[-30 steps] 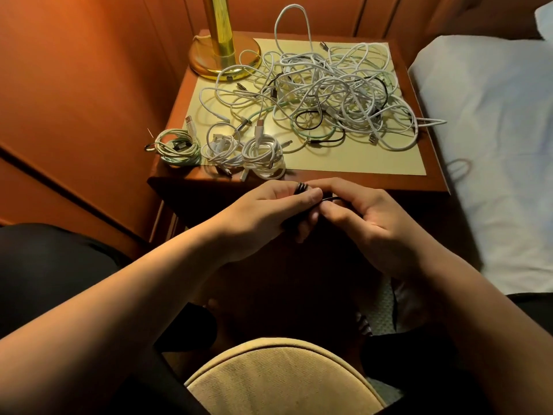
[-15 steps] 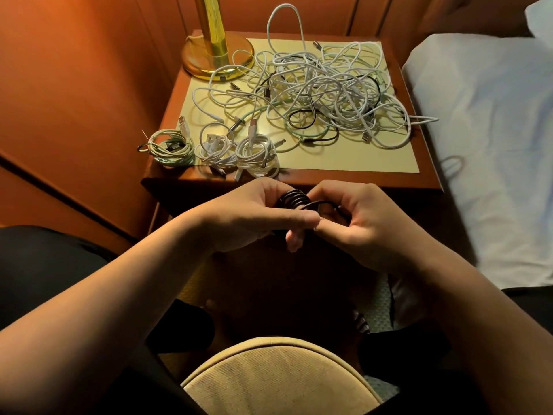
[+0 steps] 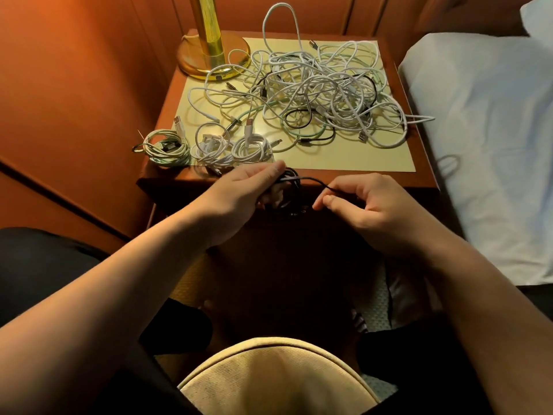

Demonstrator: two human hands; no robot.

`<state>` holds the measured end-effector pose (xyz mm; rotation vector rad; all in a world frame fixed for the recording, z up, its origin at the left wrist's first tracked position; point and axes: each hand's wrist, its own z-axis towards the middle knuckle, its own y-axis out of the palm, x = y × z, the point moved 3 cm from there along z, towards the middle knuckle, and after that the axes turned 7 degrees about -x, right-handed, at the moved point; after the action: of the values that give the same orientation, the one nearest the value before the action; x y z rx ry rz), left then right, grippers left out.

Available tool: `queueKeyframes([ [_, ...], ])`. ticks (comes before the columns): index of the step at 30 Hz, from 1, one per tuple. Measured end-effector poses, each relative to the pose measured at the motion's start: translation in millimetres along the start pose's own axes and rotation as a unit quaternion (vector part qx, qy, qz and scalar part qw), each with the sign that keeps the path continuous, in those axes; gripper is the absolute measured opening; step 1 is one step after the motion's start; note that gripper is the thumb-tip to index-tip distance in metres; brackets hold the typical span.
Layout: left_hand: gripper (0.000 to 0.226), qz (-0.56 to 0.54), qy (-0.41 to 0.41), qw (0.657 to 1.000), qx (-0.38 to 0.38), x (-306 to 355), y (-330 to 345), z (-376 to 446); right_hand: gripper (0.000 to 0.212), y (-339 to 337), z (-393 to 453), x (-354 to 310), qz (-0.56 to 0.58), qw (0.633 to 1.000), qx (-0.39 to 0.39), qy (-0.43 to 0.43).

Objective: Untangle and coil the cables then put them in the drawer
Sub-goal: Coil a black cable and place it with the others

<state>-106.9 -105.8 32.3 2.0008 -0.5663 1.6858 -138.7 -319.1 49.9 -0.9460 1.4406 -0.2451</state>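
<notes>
1. Left hand [image 3: 239, 193]: positioned just in front of the near edge of the nightstand [image 3: 425, 172]. Fingers are curled around a black cable coil [image 3: 288, 190], with the thumb laid along the top of the loops.
2. Right hand [image 3: 368, 208]: at 3 o'clock from the left hand, apart from it. Thumb and forefinger pinch the free end of the black cable [image 3: 317, 182]; the remaining fingers are loosely curled.
3. The free end runs in a shallow arc from the coil to the right-hand pinch. The lower part of the coil lies in shadow; the loop count cannot be determined.
4. Tangled cable pile [image 3: 323, 91]: mostly white cables with some black and pale green strands, lying on the cream mat [image 3: 374, 157] from the centre of the nightstand toward 1 o'clock. One white loop stands up above the pile at 12 o'clock.
5. Finished coils, in a row along the near left edge of the nightstand, at 11 o'clock from the left hand:
   - pale green coil [image 3: 166, 148], outermost at the left;
   - white coil [image 3: 211, 146], in the middle;
   - second white coil [image 3: 253, 148], nearest the left hand.
6. Brass lamp base [image 3: 209, 52]: at the far left corner of the nightstand, touching the pile's outer loops.
7. White bedding [image 3: 484, 139]: at 3 o'clock from the nightstand.
</notes>
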Motion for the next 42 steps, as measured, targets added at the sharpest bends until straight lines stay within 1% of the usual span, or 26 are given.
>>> queueKeyframes([
  [3,0.036,-0.032,0.020,0.999,-0.002,3.6,-11.0,2.6,0.022,-4.2,1.0,8.6,-0.029,0.999,-0.020,0.012],
  [5,0.034,-0.063,0.006,0.998,-0.009,1.5,-12.1,2.6,0.028,-5.3,2.7,10.1,-0.023,1.000,-0.005,0.005],
  [7,0.034,-0.114,-0.015,0.993,-0.002,0.0,-8.5,2.0,0.025,-5.7,3.6,8.2,0.032,0.999,0.017,-0.003],
  [9,0.035,-0.198,-0.031,0.980,0.002,1.4,-4.0,0.4,0.018,-5.5,4.1,5.3,0.098,0.995,0.032,-0.003],
  [11,0.034,-0.271,-0.051,0.961,-0.022,2.4,-0.1,-1.4,0.015,-3.0,4.9,3.8,0.164,0.985,0.048,0.003],
  [14,0.039,-0.315,-0.079,0.943,-0.070,-2.3,7.2,-3.5,0.021,4.5,5.6,-2.6,0.218,0.975,0.053,-0.004],
  [17,0.041,-0.336,-0.086,0.934,-0.082,-6.9,9.1,-4.1,0.021,15.8,7.0,-6.4,0.266,0.962,0.061,-0.001],
  [19,0.041,-0.326,-0.085,0.939,-0.075,-7.3,8.5,-3.0,0.020,22.9,8.3,-4.9,0.322,0.944,0.066,0.020],
  [21,0.040,-0.304,-0.090,0.947,-0.050,-8.0,8.4,-1.9,0.016,28.7,9.7,-3.3,0.375,0.923,0.064,0.055],
  [25,0.038,-0.249,-0.087,0.964,0.002,-11.3,9.7,0.1,0.019,41.8,12.2,-2.9,0.486,0.867,0.024,0.109],
  [27,0.037,-0.224,-0.074,0.972,0.019,-12.2,10.2,1.2,0.021,45.2,12.2,-5.7,0.512,0.850,0.005,0.120],
  [30,0.036,-0.190,-0.035,0.981,0.035,-11.7,10.8,3.6,0.027,50.5,13.5,-7.6,0.514,0.846,-0.016,0.139],
  [34,0.046,-0.128,0.002,0.991,0.035,-5.3,14.3,1.3,0.046,60.1,15.2,-12.2,0.534,0.830,-0.047,0.155],
  [36,0.056,-0.124,0.000,0.992,0.034,-1.6,17.5,-0.1,0.048,62.6,14.6,-15.7,0.556,0.813,-0.063,0.160],
  [37,0.058,-0.120,-0.001,0.992,0.035,-0.8,18.1,-0.6,0.047,63.5,13.8,-18.9,0.573,0.802,-0.076,0.153],
  [38,0.057,-0.113,0.001,0.993,0.036,-0.3,18.8,-0.7,0.042,64.5,13.1,-21.9,0.577,0.799,-0.091,0.143],
  [41,0.046,-0.063,0.008,0.997,0.048,-2.5,16.1,0.0,0.018,67.6,11.8,-23.5,0.525,0.837,-0.109,0.112],
  [42,0.045,-0.054,0.006,0.997,0.054,-4.8,14.9,0.6,0.012,67.8,11.9,-22.0,0.522,0.839,-0.104,0.113],
])
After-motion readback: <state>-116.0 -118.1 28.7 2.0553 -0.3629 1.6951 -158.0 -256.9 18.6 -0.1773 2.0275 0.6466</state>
